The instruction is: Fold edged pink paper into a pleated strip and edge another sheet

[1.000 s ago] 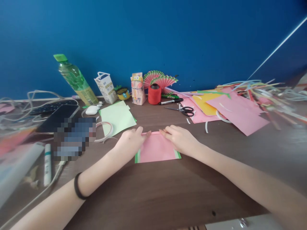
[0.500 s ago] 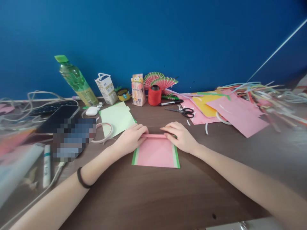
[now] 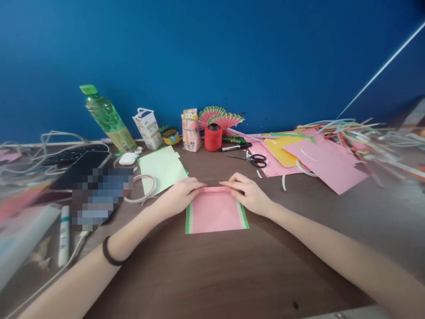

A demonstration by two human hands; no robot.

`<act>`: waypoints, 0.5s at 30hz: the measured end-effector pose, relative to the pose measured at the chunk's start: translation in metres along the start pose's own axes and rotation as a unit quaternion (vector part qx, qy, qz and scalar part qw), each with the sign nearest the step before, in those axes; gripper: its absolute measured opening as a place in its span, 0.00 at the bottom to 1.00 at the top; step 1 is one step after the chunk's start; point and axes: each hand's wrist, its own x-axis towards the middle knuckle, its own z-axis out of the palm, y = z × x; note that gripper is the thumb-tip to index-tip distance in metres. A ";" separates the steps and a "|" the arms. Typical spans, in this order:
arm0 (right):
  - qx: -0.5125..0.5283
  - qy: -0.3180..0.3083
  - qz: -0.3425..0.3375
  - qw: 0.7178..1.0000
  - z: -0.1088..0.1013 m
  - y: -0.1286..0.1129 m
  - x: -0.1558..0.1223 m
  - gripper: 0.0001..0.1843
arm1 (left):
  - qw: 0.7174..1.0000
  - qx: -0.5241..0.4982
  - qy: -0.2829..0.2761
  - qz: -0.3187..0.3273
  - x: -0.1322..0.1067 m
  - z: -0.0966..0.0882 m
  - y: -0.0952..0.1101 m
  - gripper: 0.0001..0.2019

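Observation:
A sheet of pink paper (image 3: 215,212) lies on the brown table in front of me, with green and pale-green strips along its left and right sides. A narrow band at its far edge is folded. My left hand (image 3: 184,193) pinches the far left corner, its fingers closed on the fold. At the far right corner my right hand (image 3: 249,192) grips the same fold between thumb and fingers. Fingertips of both hands cover the ends of the folded band. The near edge of the paper rests free on the table.
Black-handled scissors (image 3: 254,159) lie beyond my right hand, near pink sheets (image 3: 327,166) and a red thread spool (image 3: 213,137). Pale-green paper (image 3: 162,168), a tape roll (image 3: 153,186) and a phone (image 3: 102,195) are at left. A green bottle (image 3: 108,117) leans against the blue wall.
The fingers of my right hand have closed in from a more spread pose and now pinch the fold. My left hand stays at its corner. The whole view has shifted slightly.

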 end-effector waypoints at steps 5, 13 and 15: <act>0.006 -0.039 -0.003 0.999 -0.004 0.000 0.003 0.17 | 1.000 0.022 -0.012 -0.012 0.002 -0.005 0.000 0.13; -0.069 -0.060 -0.014 0.996 -0.019 0.002 0.013 0.10 | 0.997 0.043 -0.047 -0.039 0.002 -0.017 0.005 0.11; -0.093 -0.055 -0.008 0.994 -0.021 0.000 0.015 0.10 | 0.997 0.054 -0.037 -0.048 0.002 -0.019 0.003 0.11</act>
